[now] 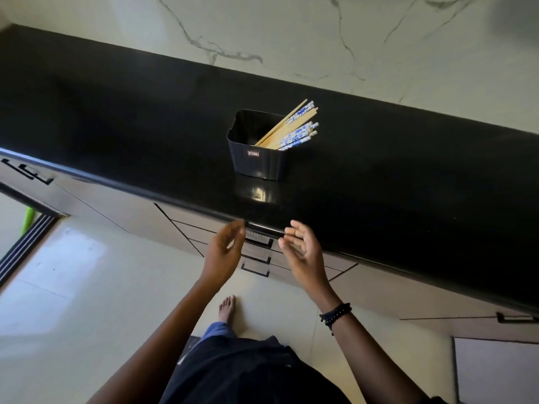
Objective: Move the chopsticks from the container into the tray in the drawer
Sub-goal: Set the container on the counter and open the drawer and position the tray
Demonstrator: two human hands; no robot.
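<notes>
A black plastic container [258,163] stands on the black countertop [116,126]. Several chopsticks [294,128], wooden with blue-and-white patterned tops, lean out of it toward the upper right. My left hand [224,252] and my right hand [303,252] hover in front of the counter's front edge, below the container, both empty with fingers apart and palms facing each other. Between them, under the counter, are shut drawers [259,252] with black handles. No tray is visible.
A marble wall [320,33] runs behind the counter. Cabinet fronts with dark handles [513,317] line the base. The pale tiled floor [87,287] lies below, with my bare foot [227,309] on it. A doorway threshold [26,246] sits at the left.
</notes>
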